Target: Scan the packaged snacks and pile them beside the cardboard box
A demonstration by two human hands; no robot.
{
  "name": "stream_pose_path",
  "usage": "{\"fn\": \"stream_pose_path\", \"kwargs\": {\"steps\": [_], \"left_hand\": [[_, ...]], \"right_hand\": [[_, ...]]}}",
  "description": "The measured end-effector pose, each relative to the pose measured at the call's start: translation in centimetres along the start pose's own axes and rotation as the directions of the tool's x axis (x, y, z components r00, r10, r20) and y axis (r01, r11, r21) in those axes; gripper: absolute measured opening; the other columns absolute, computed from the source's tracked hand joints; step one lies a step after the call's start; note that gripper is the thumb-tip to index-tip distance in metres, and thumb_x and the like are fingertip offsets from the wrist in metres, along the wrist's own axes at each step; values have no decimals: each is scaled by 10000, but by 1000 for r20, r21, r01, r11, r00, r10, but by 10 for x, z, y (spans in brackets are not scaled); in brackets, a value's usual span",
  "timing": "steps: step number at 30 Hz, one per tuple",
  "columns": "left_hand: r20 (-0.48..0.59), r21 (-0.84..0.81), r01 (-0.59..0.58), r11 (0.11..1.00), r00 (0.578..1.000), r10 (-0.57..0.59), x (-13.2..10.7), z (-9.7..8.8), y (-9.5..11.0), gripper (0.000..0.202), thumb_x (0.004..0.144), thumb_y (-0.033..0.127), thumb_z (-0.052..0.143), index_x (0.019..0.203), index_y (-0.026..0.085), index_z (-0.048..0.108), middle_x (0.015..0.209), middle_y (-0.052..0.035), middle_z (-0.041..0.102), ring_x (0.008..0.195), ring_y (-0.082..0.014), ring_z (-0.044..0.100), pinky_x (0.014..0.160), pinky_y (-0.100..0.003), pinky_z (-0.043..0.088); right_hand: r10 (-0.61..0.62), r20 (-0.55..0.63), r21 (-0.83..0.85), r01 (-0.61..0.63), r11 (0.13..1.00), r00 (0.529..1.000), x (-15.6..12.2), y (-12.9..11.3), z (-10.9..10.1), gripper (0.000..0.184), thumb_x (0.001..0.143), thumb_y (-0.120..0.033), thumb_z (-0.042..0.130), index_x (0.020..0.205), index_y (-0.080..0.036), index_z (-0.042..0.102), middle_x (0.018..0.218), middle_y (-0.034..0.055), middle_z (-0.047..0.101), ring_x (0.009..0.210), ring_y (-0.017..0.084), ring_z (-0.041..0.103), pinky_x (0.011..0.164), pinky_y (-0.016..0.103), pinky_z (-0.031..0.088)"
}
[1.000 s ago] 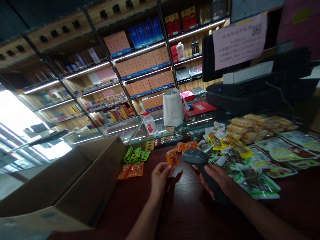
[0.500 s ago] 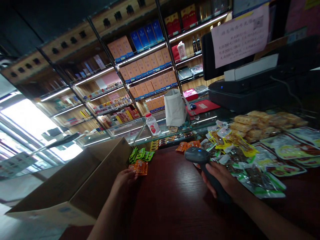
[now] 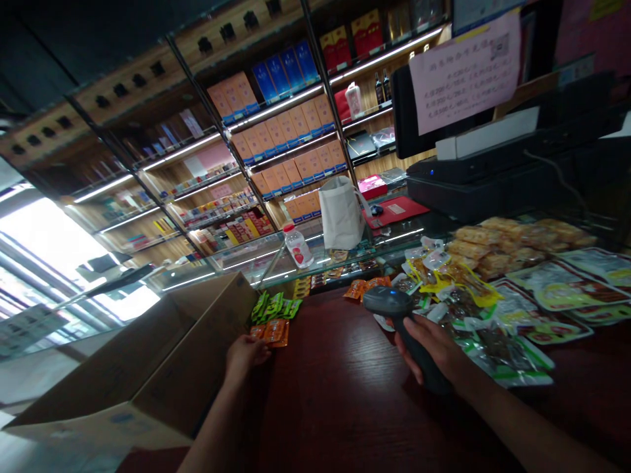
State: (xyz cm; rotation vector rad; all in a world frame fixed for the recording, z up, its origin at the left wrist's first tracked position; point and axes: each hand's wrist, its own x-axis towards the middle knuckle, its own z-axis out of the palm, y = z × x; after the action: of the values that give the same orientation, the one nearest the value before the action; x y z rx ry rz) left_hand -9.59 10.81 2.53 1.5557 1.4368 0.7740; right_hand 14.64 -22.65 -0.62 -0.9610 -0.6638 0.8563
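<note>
Behind the counter, a tall wall of wood-and-glass shelving (image 3: 276,131) rises under lit strips, packed with orange and blue boxes. A low glass display case (image 3: 231,266) runs in front of it, carrying a white paper bag (image 3: 340,213) and a clear plastic bottle (image 3: 298,248). To the right sits a black cash register (image 3: 493,187) below a pink paper notice (image 3: 463,72). On the dark red-brown wooden counter (image 3: 335,401), an open brown cardboard box (image 3: 133,358) stands at the left, and clear vacuum packs with green trim (image 3: 507,348) crowd the right. The person's right hand (image 3: 434,348) is closed firmly round the grip of a dark grey handheld barcode scanner (image 3: 394,303), whose head tilts up and away; it looks light and stiff, and the handle is the natural place to hold it. The left hand (image 3: 246,351) lies low beside the box's corner, fingers together and nearly flat, touching or just short of small orange foil sachets (image 3: 273,332); I can't tell whether it has hold of one. Those sachets look light, soft and slick, easiest pinched by an edge. A stretch of polished wood between the hands gives room to move, though the box wall crowds the left hand's outer side.
</note>
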Motion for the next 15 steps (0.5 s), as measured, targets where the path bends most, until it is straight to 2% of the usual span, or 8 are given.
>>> {"fn": "stream_pose_path", "kwargs": {"steps": [5,6,8,9,11,13,15], "left_hand": [[-65,150,-63,987,995,74,-6,-3,9,150,757,203,650,717,186,507,498,-6,600,465,-200,641,496,-291,527],[-83,189,-96,977,990,113,-8,-1,13,143,759,238,658,728,185,528,521,-11,612,484,-205,643,499,-288,513],[-88,288,-234,929,959,268,-14,10,22,142,766,305,660,772,188,581,618,-26,661,566,-209,663,538,-280,496],[-52,337,-326,883,930,363,-18,21,26,150,778,334,645,799,192,604,667,-29,682,610,-208,670,567,-276,493],[107,398,-519,756,845,524,-28,50,32,174,821,360,584,841,195,636,737,-36,708,686,-207,680,636,-278,498],[313,377,-655,655,756,575,-40,88,36,189,847,331,543,853,187,665,797,-48,725,760,-204,683,718,-285,503],[418,342,-704,622,707,570,-51,129,39,165,842,277,561,858,188,699,889,-53,739,842,-192,679,788,-275,496]], "right_hand": [[3,11,51,-4,999,1000,0,-1,-1,485,848,-605,628,1003,-149,569,667,-19,636,362,64,506,314,161,430],[2,0,65,-2,998,1000,0,-1,-1,480,849,-599,631,1005,-149,571,664,-20,634,361,66,508,310,161,430],[-3,-29,85,5,996,1000,1,-3,-2,474,855,-592,629,1016,-150,572,665,-22,632,362,70,513,306,166,437],[-8,-42,92,11,996,999,2,-4,-3,476,857,-594,626,1022,-151,572,668,-23,631,365,72,517,307,169,442],[-20,-66,107,27,994,998,4,-5,-6,496,851,-611,623,1035,-154,572,677,-22,633,368,77,524,308,177,450],[-41,-92,121,52,991,995,7,-6,-9,509,845,-627,619,1042,-159,570,679,-27,630,363,76,519,305,182,451],[-62,-118,132,78,988,991,9,-7,-12,508,845,-631,615,1039,-164,570,675,-31,627,358,74,512,302,183,450]]}}
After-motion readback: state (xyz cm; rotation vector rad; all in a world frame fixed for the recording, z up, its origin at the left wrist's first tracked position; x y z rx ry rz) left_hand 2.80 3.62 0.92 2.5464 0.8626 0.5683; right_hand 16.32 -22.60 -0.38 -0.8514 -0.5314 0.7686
